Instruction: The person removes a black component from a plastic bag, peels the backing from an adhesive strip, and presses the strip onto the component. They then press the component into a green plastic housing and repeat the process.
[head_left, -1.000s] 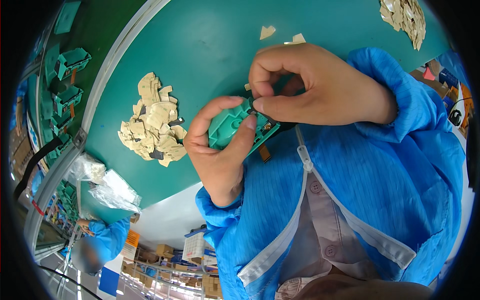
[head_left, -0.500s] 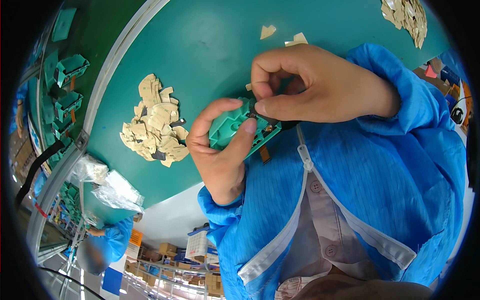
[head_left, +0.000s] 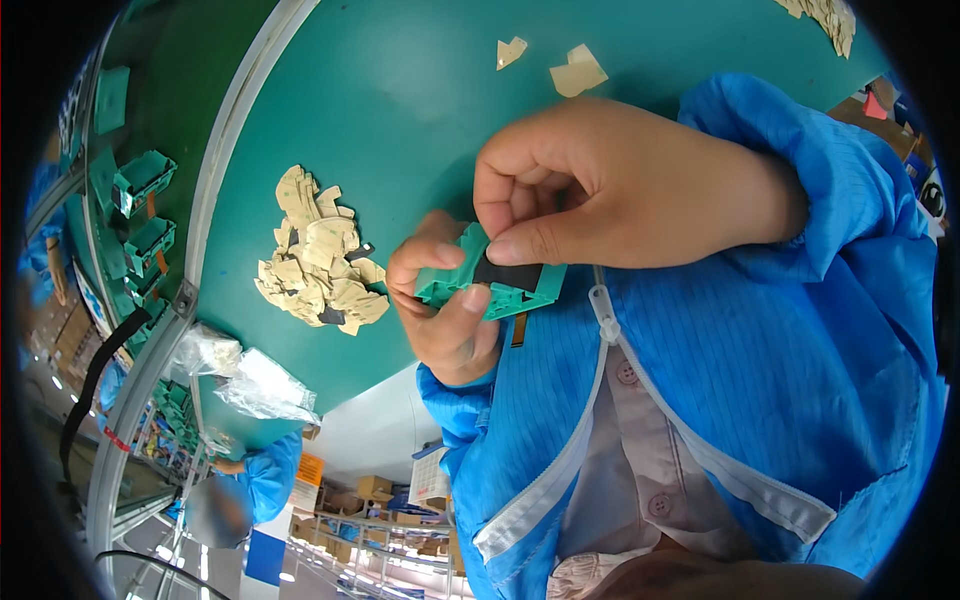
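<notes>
My left hand (head_left: 447, 318) is closed around a green plastic housing (head_left: 540, 291), thumb on its near side and fingers over the far left. A flat black pad (head_left: 508, 274) lies across the middle of the housing. At the pad's upper left edge, the thumb and forefinger of my right hand (head_left: 590, 185) press together on it, the other fingers curled. An orange-brown strip (head_left: 519, 330) hangs from beneath the housing, near my jacket. How far the pad touches the surface under it is hidden by my fingers.
A heap of beige paper pieces (head_left: 318, 262) lies left on the green table, another (head_left: 828, 22) at far right. Two loose beige pieces (head_left: 578, 72) lie beyond my hands. Green housings (head_left: 145, 182) line the left past a metal rail (head_left: 215, 160). Plastic bags (head_left: 265, 388) lie near left.
The black pad now shows over the housing's middle, where inner parts were visible before. My right hand has shifted slightly left and down, and the housing is tilted differently in my left hand.
</notes>
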